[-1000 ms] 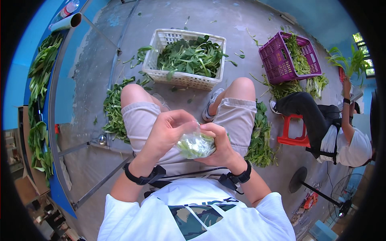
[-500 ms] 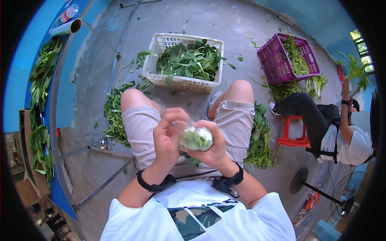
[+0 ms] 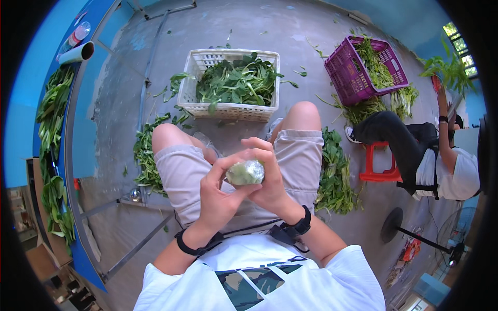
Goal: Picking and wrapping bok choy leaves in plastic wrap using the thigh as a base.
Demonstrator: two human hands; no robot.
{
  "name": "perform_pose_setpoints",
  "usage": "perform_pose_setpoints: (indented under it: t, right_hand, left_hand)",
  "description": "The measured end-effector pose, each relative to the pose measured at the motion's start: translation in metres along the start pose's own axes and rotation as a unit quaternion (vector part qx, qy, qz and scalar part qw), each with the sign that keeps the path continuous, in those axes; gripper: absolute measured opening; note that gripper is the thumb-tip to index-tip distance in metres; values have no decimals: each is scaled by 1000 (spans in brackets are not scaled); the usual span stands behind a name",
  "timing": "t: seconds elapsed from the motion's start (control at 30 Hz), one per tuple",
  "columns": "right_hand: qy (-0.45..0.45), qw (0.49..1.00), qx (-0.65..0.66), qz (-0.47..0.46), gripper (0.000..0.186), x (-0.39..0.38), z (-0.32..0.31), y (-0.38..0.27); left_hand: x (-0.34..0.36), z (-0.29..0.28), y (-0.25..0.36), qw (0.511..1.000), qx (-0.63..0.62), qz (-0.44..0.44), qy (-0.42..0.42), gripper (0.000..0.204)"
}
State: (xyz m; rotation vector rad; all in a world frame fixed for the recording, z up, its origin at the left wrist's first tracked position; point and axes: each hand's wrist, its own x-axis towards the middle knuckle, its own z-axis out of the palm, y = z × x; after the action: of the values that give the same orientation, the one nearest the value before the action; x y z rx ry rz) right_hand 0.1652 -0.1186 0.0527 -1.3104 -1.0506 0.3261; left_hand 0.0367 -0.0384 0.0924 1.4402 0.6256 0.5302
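A bundle of greens in clear plastic film is held above my lap, its pale green end facing up. My left hand grips it from the left, with thumb and fingers curled round its side. From the right, my right hand holds the same bundle, its fingers bent over the far edge. The lower part of the bundle is hidden behind my hands. Beyond my knees stands a white crate filled with loose leafy greens.
Piles of greens lie beside my left leg and right leg. A tilted purple crate and a co-worker seated by a red stool are to the right. A blue table with greens runs along the left; a fan stands lower right.
My left hand has come in from pulling at the film and now wraps round the bundle with the right. The bundle has tilted and moved slightly left.
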Motion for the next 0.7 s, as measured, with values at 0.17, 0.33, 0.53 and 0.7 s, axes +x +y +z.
perform_pose_setpoints:
  t: [0.17,0.33,0.53,0.7]
  right_hand:
    - [-99,994,7,48,98,1,-26,-9]
    - [-5,646,615,451,76,-31,-56,-3]
    - [50,680,555,477,41,-21,-59,-12]
    - [52,762,491,420,47,-28,-92,1]
  left_hand:
    - [17,-21,-4,991,89,97,-22,57]
    - [33,-24,7,869,259,394,-149,45]
    - [24,1,5,755,379,412,-342,50]
    - [15,11,5,770,375,390,-338,65]
